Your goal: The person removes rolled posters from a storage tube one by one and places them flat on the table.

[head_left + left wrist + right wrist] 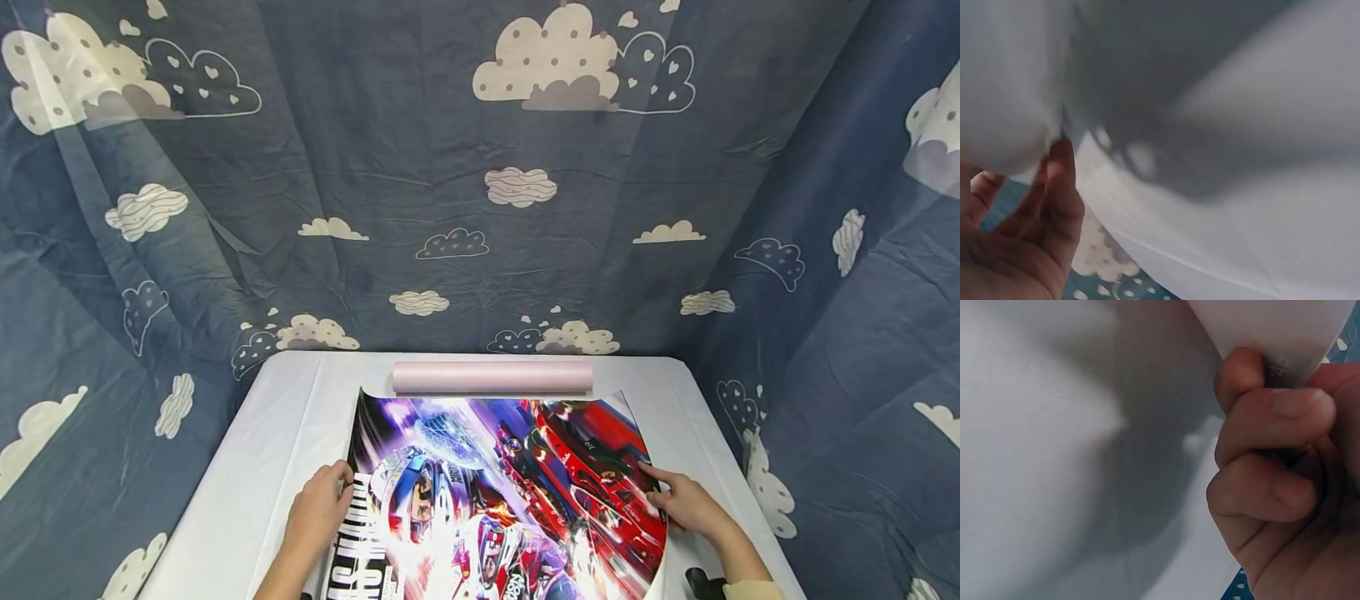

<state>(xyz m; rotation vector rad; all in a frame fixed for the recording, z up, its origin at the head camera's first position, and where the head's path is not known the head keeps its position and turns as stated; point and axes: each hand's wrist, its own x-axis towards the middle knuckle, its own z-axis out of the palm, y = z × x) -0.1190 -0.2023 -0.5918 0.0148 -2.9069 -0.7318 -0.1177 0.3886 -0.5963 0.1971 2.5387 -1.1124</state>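
A glossy poster (517, 492) with helmeted racers and red race cars spreads over the near part of the table in the head view. My left hand (318, 512) pinches its left edge beside the black-and-white lettering. Opposite it, my right hand (693, 504) grips the right edge between thumb and fingers. Seen from the right wrist, the poster's pale underside (1279, 331) runs into the curled fingers (1266, 431). From the left wrist, the fingertips (1061, 150) meet the sheet's edge (1010, 125), its underside raised over the white cloth. The poster's near edge is outside the head view.
A pale pink roll (492, 377) lies crosswise at the table's far end, just beyond the poster. The white-covered table (247, 500) has rounded far corners. Dark blue cloth (420, 167) with a cloud pattern hangs behind and on both sides.
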